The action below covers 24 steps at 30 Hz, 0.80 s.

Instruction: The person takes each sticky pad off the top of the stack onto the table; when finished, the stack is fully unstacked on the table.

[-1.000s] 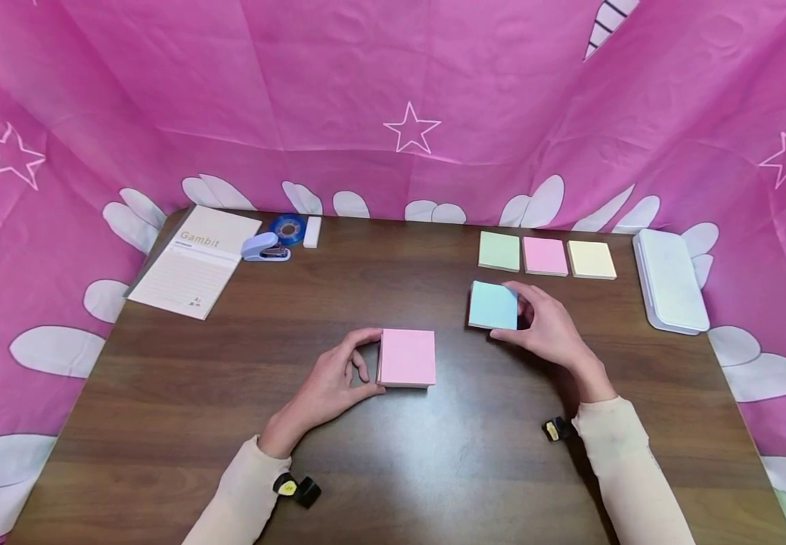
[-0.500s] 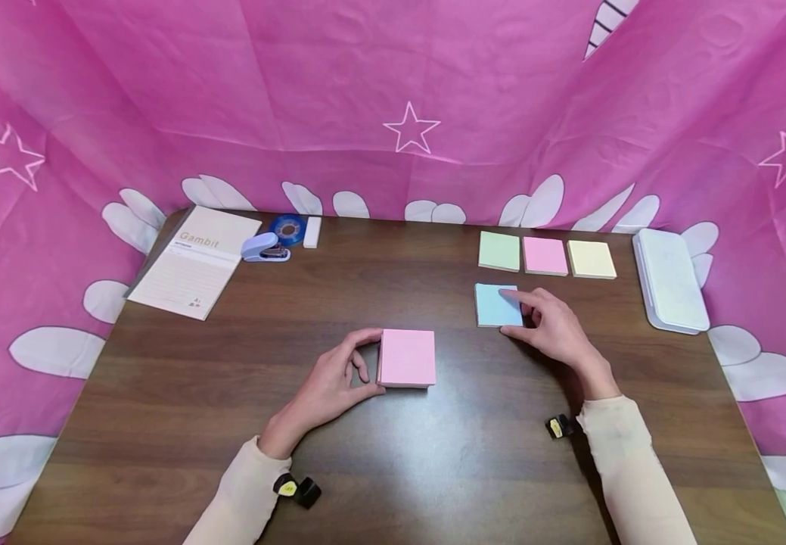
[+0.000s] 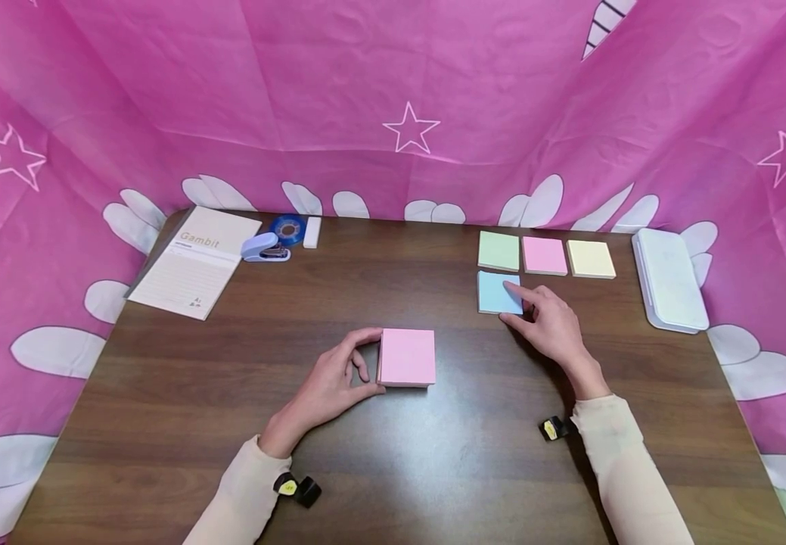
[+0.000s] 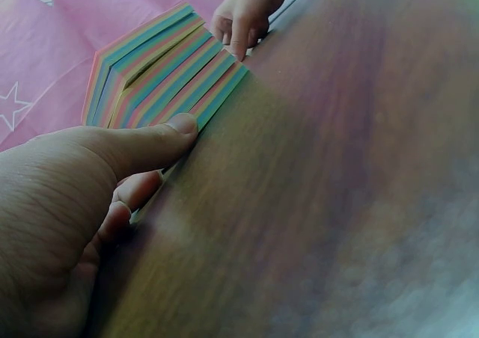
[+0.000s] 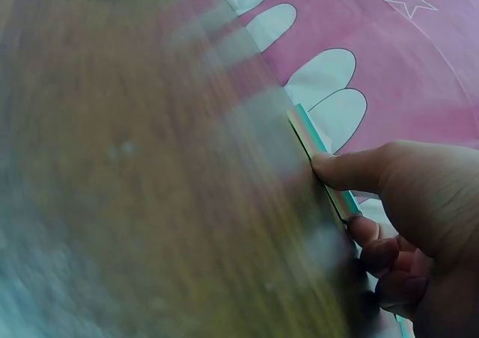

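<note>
A thick stack of sticky notes with a pink top sheet stands mid-table. My left hand grips its left side between thumb and fingers. In the left wrist view the stack's side shows many coloured layers, and the thumb presses on it. Farther right, a thin blue-topped sticky note pad lies flat just in front of the green pad. My right hand pinches the blue pad's right side, index finger on top and thumb at the near edge. The right wrist view shows that pad's striped edge under the thumb.
Beside the green pad lie a pink pad and a yellow pad. A white case stands at the right edge. Back left are a notebook, a stapler, blue tape and a white block.
The right hand has brought the blue pad slightly right, then away from me towards the green pad. Its index finger has come onto the pad's top. The left hand and stack have stayed put.
</note>
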{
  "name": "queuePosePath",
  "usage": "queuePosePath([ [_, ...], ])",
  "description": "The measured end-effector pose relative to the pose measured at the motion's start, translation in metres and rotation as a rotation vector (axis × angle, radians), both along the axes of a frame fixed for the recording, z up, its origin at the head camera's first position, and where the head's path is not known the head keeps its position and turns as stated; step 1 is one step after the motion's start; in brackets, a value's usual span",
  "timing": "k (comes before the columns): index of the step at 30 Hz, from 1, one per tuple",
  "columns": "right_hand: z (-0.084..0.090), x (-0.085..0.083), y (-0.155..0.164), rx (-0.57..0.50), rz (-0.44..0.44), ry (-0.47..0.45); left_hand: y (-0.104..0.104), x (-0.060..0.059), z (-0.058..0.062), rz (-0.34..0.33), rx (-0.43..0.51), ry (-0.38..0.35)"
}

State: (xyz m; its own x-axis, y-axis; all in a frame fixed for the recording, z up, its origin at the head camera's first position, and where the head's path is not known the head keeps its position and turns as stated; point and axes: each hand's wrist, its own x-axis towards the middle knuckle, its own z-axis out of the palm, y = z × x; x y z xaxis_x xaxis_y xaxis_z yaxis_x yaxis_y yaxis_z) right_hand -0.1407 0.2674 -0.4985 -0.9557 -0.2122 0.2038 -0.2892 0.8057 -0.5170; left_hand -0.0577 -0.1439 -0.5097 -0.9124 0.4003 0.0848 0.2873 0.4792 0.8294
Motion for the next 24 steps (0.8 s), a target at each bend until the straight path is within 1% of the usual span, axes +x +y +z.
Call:
queuePosePath([
  [6, -0.001, -0.003, 0.003, -0.018, 0.014, -0.012, 0.000, -0.001, -0.001, 0.002, -0.008, -0.002],
  [8, 0.002, -0.003, 0.004, -0.039, 0.021, -0.022, 0.000, -0.001, -0.002, 0.003, -0.005, 0.001],
  [10, 0.005, -0.002, 0.004, -0.069, 0.031, -0.013, 0.000, -0.001, -0.001, 0.003, 0.000, 0.003],
  [16, 0.018, 0.003, -0.004, -0.166, 0.064, 0.063, 0.000, 0.000, 0.000, 0.001, 0.006, -0.007],
  [18, 0.023, 0.005, -0.010, -0.187, 0.086, 0.073, 0.000, 0.000, 0.000, 0.001, 0.006, -0.007],
  [24, 0.040, 0.016, -0.031, -0.197, 0.155, 0.089, 0.000, 0.000, 0.000, 0.000, 0.006, 0.003],
])
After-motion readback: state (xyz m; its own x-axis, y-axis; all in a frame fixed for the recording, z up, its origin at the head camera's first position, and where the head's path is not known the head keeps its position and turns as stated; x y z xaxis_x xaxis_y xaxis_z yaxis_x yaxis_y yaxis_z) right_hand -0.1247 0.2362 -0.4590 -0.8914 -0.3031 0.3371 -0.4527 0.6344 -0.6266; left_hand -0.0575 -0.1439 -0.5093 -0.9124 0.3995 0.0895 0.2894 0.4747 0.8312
